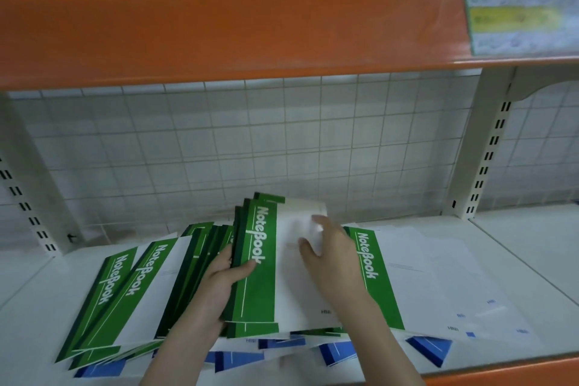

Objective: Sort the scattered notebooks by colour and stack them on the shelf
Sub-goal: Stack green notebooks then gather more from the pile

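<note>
Left hand (pixel 219 279) grips the green notebooks (pixel 257 260); right hand (pixel 332 254) rests flat on them.

Green notebooks (pixel 255 263) are marked by a green band with a dark green spine, white "NoteBook" lettering and a white remainder, blue notebooks (pixel 430 349) beneath by blue and white, while the shelf (pixel 532 260) is seen white with orange edges before white gridded tiles (pixel 282 135).

Green notebooks (pixel 255 260) fanned over blue notebooks (pixel 430 349) — on white shelf (pixel 517 260).
</note>
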The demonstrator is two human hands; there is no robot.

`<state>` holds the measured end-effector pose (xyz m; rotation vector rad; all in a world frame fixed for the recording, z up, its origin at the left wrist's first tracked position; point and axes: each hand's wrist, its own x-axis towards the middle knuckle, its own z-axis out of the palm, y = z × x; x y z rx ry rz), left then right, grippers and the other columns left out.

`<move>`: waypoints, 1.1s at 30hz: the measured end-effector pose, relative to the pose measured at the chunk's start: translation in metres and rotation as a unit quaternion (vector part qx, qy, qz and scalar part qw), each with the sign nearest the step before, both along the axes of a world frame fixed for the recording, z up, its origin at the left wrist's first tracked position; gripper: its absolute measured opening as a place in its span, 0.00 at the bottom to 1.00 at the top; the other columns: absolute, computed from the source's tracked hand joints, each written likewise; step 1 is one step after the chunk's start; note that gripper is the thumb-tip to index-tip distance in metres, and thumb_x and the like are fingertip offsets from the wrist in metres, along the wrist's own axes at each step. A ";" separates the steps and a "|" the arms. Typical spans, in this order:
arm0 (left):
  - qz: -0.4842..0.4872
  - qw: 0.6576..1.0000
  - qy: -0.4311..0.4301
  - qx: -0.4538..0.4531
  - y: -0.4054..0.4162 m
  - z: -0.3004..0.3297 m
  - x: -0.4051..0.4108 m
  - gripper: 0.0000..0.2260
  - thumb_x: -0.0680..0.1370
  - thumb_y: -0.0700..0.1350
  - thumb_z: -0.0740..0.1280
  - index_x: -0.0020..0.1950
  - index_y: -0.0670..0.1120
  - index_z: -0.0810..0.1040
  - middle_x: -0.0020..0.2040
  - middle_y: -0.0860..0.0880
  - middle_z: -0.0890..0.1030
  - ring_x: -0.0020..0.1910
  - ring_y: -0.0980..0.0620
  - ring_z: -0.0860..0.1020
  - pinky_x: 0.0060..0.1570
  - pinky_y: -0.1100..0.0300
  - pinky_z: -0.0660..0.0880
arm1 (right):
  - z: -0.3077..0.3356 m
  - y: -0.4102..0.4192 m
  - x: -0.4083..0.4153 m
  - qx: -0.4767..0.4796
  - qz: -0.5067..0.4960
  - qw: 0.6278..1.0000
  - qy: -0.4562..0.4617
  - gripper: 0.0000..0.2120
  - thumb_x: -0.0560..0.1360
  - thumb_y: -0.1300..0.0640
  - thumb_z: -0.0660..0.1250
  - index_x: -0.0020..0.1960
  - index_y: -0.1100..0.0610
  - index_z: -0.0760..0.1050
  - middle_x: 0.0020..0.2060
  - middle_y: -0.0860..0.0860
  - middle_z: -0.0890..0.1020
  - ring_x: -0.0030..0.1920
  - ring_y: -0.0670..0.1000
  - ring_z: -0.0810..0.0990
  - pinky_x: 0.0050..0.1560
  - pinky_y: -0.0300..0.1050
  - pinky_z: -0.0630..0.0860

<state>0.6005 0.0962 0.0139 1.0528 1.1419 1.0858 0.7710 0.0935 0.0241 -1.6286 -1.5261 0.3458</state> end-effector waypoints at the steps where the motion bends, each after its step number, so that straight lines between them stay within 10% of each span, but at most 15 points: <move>1: 0.006 1.000 -0.014 0.014 -0.001 0.002 -0.001 0.17 0.75 0.36 0.66 0.60 0.54 0.74 0.53 0.48 0.83 0.50 0.46 0.81 0.44 0.51 0.77 | 0.002 0.000 0.003 0.016 -0.013 1.000 0.007 0.27 0.77 0.53 0.65 0.73 0.57 0.62 0.60 0.53 0.76 0.58 0.51 0.76 0.55 0.38 0.74; 6: 0.008 0.992 -0.036 0.117 -0.006 0.013 -0.005 0.21 0.75 0.35 0.64 0.63 0.55 0.73 0.54 0.53 0.83 0.53 0.51 0.81 0.48 0.53 0.77 | 0.025 0.001 0.005 -0.068 0.064 0.970 0.222 0.16 0.77 0.49 0.64 0.56 0.60 0.66 0.38 0.49 0.72 0.36 0.43 0.70 0.34 0.25 0.68; 11: -0.013 0.973 0.039 0.225 0.000 0.040 -0.021 0.22 0.77 0.41 0.64 0.69 0.55 0.66 0.58 0.57 0.80 0.56 0.60 0.79 0.53 0.60 0.76 | 0.039 0.006 -0.013 0.017 0.119 0.920 0.372 0.31 0.77 0.50 0.64 0.76 0.53 0.56 0.71 0.50 0.68 0.70 0.51 0.67 0.68 0.46 0.63; 17: 0.098 0.971 0.028 0.218 -0.003 0.057 -0.019 0.15 0.66 0.51 0.70 0.51 0.52 0.76 0.44 0.52 0.83 0.45 0.49 0.81 0.44 0.54 0.77 | 0.038 0.001 -0.037 0.057 0.158 0.870 0.463 0.24 0.77 0.49 0.62 0.71 0.46 0.63 0.62 0.37 0.67 0.64 0.41 0.65 0.63 0.38 0.61; 21: 0.140 0.978 0.024 0.153 -0.003 0.038 -0.014 0.11 0.68 0.45 0.74 0.48 0.51 0.76 0.45 0.50 0.82 0.46 0.52 0.80 0.45 0.55 0.76 | 0.018 -0.004 -0.050 0.046 0.158 0.897 0.410 0.07 0.78 0.48 0.58 0.54 0.36 0.68 0.52 0.30 0.72 0.53 0.31 0.71 0.57 0.32 0.66; 26: 0.130 0.982 0.059 0.124 -0.003 0.014 -0.016 0.11 0.68 0.43 0.75 0.46 0.51 0.77 0.42 0.53 0.82 0.44 0.56 0.79 0.37 0.65 0.70 | -0.006 -0.009 -0.053 0.013 0.170 0.908 0.382 0.18 0.80 0.47 0.53 0.68 0.40 0.55 0.55 0.29 0.65 0.57 0.28 0.64 0.63 0.35 0.62; 33: 0.086 0.982 0.100 0.133 0.002 0.028 -0.021 0.11 0.69 0.42 0.75 0.45 0.53 0.76 0.42 0.54 0.81 0.43 0.58 0.79 0.38 0.66 0.71 | -0.006 0.003 -0.040 0.034 0.143 0.972 0.183 0.13 0.79 0.45 0.50 0.55 0.54 0.59 0.30 0.47 0.67 0.27 0.38 0.66 0.32 0.35 0.68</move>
